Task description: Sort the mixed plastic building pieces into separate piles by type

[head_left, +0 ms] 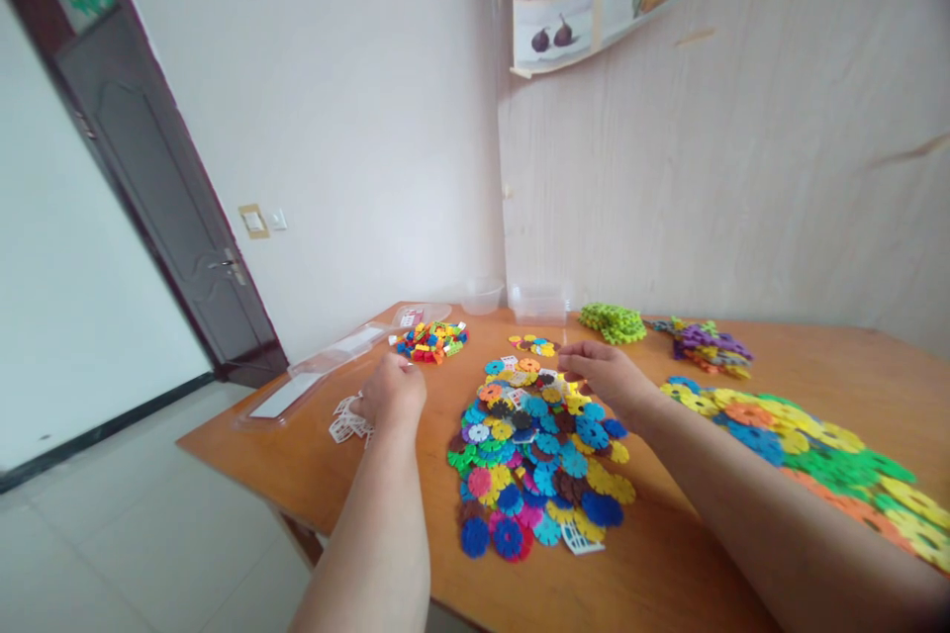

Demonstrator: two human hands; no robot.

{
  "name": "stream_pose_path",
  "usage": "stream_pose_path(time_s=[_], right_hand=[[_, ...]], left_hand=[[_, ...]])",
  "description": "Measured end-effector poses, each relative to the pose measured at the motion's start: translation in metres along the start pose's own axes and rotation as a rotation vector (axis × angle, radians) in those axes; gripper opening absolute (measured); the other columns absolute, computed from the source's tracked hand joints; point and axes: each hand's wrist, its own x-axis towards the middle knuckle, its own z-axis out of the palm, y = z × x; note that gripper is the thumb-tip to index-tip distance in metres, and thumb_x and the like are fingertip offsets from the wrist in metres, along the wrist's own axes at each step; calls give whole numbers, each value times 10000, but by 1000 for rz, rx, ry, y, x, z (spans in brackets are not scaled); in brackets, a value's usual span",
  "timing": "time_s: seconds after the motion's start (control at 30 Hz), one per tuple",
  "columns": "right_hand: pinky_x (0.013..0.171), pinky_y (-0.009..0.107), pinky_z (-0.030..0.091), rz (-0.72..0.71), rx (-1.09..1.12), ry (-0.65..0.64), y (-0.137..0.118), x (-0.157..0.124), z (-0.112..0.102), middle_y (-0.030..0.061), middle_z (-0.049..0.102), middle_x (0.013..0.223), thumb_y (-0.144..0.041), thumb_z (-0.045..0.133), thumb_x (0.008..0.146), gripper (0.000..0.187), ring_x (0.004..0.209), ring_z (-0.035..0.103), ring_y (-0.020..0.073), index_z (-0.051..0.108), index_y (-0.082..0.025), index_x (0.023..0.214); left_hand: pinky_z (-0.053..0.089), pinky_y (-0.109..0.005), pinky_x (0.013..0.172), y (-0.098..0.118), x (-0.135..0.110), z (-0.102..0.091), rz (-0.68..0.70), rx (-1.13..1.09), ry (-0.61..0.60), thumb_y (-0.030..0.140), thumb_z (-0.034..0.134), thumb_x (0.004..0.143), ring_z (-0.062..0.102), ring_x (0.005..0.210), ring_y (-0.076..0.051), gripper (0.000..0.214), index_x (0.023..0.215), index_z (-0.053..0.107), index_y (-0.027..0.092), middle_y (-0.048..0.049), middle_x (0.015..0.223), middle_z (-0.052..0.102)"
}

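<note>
My left hand [393, 391] is closed over the left part of the table, beside a small heap of white lattice-like plastic pieces [347, 423]. Its fingertips are turned away, so whatever they hold is hidden. Bent fingers of my right hand [605, 371] come together at the far right edge of a large pile of colourful notched plastic discs [545, 445]. Anything between those fingertips is too small to make out. Among the discs lie a few white window-like pieces, one of them a white lattice piece [581, 539] at the near edge.
Small building bricks [430, 343] and a little group of discs [532, 344] lie farther back. Clear containers [538, 305] stand by the wall, with clear lids [286, 396] on the left. Green pieces [613, 322], purple pieces [709, 341] and large flower-shaped pieces [823, 455] occupy the right.
</note>
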Motion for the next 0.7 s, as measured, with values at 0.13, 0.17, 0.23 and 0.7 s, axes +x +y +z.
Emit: stream_pose_path(time_s=[0.13, 0.17, 0.23, 0.7], right_hand=[[511, 192, 395, 8, -3, 22, -5, -2, -3, 51, 668, 811, -300, 593, 751, 193, 666, 571, 122, 608, -167, 890], [509, 191, 397, 11, -1, 26, -6, -2, -3, 53, 668, 809, -296, 589, 754, 186, 666, 571, 122, 604, -167, 888], [507, 189, 399, 15, 1, 35, -8, -2, -4, 52, 663, 798, -288, 588, 754, 178, 660, 567, 121, 598, -168, 886], [577, 211, 401, -104, -562, 42, 15, 14, -8, 13, 653, 743, -228, 583, 750, 196, 675, 571, 132, 684, -176, 909]], left_hand=[[387, -506, 817, -4, 2, 5, 36, 18, 72, 333, 537, 766, 627, 928, -370, 191, 881, 660, 241, -152, 856, 720], [389, -508, 818, -5, 2, 6, 42, 21, 84, 326, 548, 757, 622, 936, -372, 187, 875, 661, 235, -161, 877, 718], [389, -524, 822, -5, 2, 7, 31, 25, 93, 308, 567, 740, 604, 973, -390, 190, 877, 666, 222, -184, 945, 708], [468, -329, 885, 10, -2, 23, 386, -200, 52, 248, 480, 830, 635, 994, -231, 231, 982, 649, 207, -87, 1051, 697]])
